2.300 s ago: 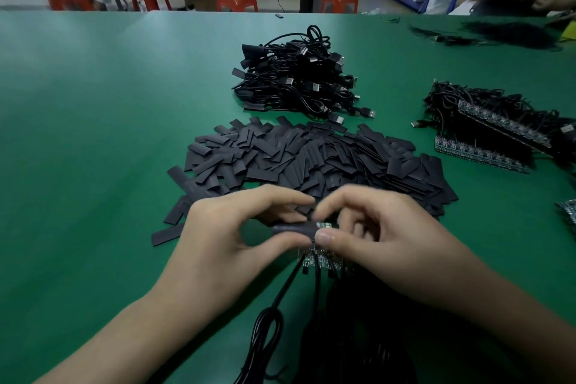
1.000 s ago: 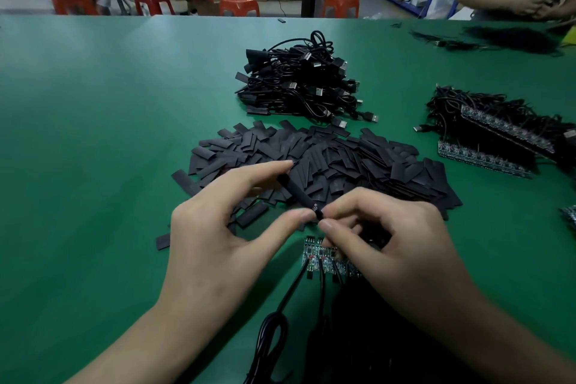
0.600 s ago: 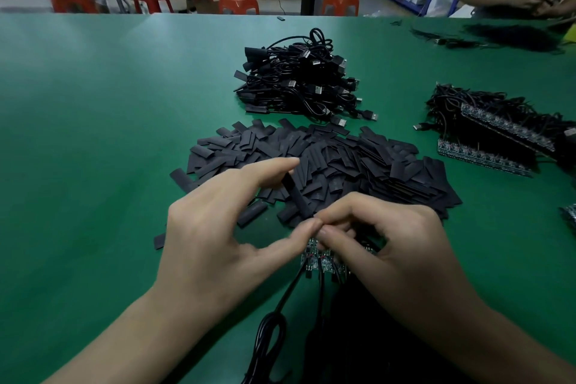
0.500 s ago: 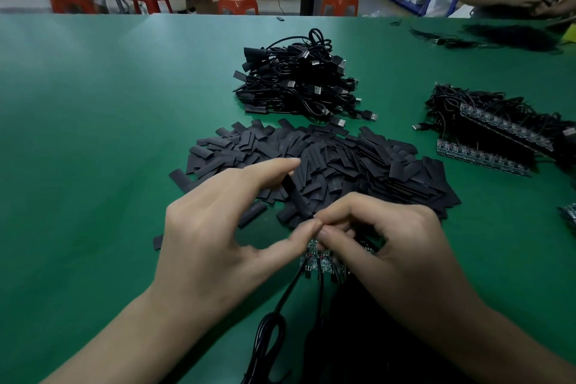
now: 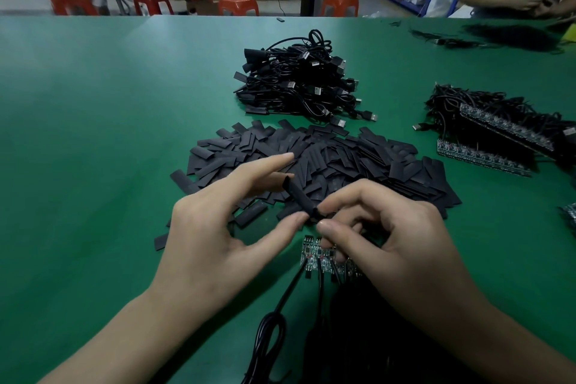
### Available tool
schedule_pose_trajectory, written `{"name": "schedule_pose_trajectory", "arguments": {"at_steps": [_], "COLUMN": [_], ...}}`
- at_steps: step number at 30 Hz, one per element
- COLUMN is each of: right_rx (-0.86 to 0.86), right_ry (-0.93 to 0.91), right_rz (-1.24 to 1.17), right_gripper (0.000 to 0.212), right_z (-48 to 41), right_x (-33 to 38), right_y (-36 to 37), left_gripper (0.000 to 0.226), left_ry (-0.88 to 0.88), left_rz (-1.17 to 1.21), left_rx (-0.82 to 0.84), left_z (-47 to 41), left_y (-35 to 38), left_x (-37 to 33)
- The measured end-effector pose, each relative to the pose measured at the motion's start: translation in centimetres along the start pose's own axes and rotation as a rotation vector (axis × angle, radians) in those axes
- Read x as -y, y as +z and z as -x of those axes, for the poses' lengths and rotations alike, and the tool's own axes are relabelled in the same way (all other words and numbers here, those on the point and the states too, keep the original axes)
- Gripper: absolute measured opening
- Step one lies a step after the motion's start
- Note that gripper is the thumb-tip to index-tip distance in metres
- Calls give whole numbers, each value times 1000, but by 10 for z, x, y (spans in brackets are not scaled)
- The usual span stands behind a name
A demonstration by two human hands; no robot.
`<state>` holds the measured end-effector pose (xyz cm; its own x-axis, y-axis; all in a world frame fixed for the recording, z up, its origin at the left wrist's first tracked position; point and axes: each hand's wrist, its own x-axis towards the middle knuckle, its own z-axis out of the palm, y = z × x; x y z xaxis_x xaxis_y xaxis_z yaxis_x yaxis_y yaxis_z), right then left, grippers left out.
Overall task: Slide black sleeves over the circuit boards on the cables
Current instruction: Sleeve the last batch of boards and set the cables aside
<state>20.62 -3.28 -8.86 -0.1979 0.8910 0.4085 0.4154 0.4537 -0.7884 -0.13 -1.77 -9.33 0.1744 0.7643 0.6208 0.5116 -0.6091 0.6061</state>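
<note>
Table (image 5: 93, 134): sleeve (image 5: 299, 196) in L grip (image 5: 212, 227)

Matt black sleeve (image 5: 299, 196), green table (image 5: 93, 134)

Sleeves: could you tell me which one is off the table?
The sleeve held between the left hand and right hand, raised and tilted; all others lie flat in the pile.
</note>
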Motion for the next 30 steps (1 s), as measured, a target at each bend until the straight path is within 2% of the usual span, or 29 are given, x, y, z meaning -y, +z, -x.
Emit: {"name": "schedule_pose_trajectory", "arguments": {"at_steps": [9, 12, 17, 24, 30], "right_rx": [-4, -9, -6, -16, -33], "right_ry": [-96, -72, -80, -202, -198], "right_rz": [170, 125, 113, 318, 299], "right_gripper": [14, 13, 14, 16, 15], "right_z": [1, 1, 1, 2, 3], "right_x": [1, 0, 1, 4, 4], "right_y": [2, 2, 1, 7, 8], "left_gripper": [62, 62, 58, 44, 39], "left_ry": [-135, -169, -183, -175, -162], "left_rz": [194, 261, 274, 264, 237], "left_rx": [66, 96, 67, 65, 33], "left_z": [2, 2, 2, 7, 7], "left_y": [4, 4, 5, 14, 13], "left_x": [1, 2, 4, 1, -2]}}
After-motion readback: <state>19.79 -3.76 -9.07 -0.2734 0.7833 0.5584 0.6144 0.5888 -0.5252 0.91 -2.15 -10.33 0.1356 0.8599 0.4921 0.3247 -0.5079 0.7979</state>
